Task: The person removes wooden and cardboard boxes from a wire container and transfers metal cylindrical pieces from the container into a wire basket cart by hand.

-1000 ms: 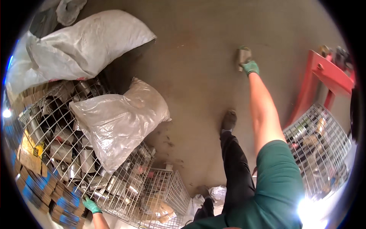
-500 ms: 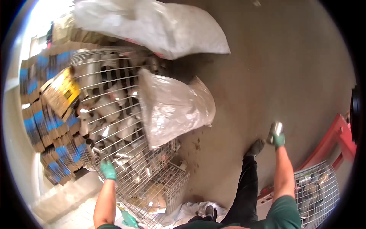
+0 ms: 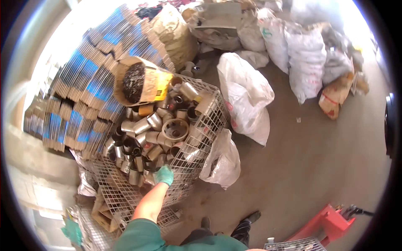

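Your left hand (image 3: 163, 175), in a green glove, is resting on the dull metal tubes (image 3: 155, 134) piled in the wire-mesh cage (image 3: 201, 144); you cannot tell whether it is gripping one. Your right hand is out of view. Beyond the fingers, a round ring-shaped fitting (image 3: 175, 129) is lying among the cylinders. Right of the hand, a crinkled white plastic sack (image 3: 224, 161) is leaning against the cage. Half a second ago both arms were reaching wide; now only one is showing. Farther off, woven sacks (image 3: 303, 58) are crowding the concrete floor (image 3: 318, 167).
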Available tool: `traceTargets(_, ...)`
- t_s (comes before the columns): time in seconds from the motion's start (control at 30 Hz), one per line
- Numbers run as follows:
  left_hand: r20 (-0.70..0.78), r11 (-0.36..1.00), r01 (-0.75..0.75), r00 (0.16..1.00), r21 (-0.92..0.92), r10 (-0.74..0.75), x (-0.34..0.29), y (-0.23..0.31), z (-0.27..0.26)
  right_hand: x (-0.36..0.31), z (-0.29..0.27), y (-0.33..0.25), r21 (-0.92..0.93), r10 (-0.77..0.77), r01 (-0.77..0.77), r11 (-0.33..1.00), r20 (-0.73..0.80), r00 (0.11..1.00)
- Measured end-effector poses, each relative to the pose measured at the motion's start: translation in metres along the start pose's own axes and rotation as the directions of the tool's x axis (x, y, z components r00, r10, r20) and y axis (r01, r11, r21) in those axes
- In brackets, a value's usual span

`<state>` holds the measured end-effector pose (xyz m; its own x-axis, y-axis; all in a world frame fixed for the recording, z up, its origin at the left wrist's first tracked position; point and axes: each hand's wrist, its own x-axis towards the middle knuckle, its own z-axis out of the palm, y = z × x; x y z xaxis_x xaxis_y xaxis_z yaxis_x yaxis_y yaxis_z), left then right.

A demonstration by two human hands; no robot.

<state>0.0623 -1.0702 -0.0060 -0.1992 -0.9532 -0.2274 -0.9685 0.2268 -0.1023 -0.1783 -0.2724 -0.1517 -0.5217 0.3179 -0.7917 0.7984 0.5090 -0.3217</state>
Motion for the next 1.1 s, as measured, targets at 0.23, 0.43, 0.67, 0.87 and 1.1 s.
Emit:
traceTargets(0.23, 0.008, 0.987, -0.067, 0.998, -0.145, 0.069, 0.002, -0.018, 0.002, -0.057, 0.009, -0.024, -0.203, -0.014, 0.035, 0.979, 0.104, 0.994)
traceTargets(0.43, -0.010, 0.920, -0.154, 0.987, -0.361, 0.162, 0.008, -0.010, -0.014, -0.079, 0.050, -0.097, -0.252, -0.369, 0.454, 0.855, 0.322, 0.872)
traceTargets(0.67, 0.061, 0.777, -0.224, 0.946, -0.589, 0.319, 0.002, -0.055, -0.014, -0.255, 0.256, -0.235, 0.191, -0.512, 0.536, 0.822, 0.660, 0.550)
traceTargets(0.87, -0.112, 0.407, -0.071, 0.991, -0.911, -0.079, 0.069, -0.178, -0.010, -0.327, 0.300, -0.232, -0.120, -0.266, 0.448, 0.886, 0.659, 0.703)
traceTargets(1.1, -0.071, 0.699, 0.374, 0.852, -0.610, -0.518, 0.212, -0.388, -0.008, -0.346, 0.290, -0.219, -0.343, -0.253, 0.500, 0.795, 0.562, 0.788)
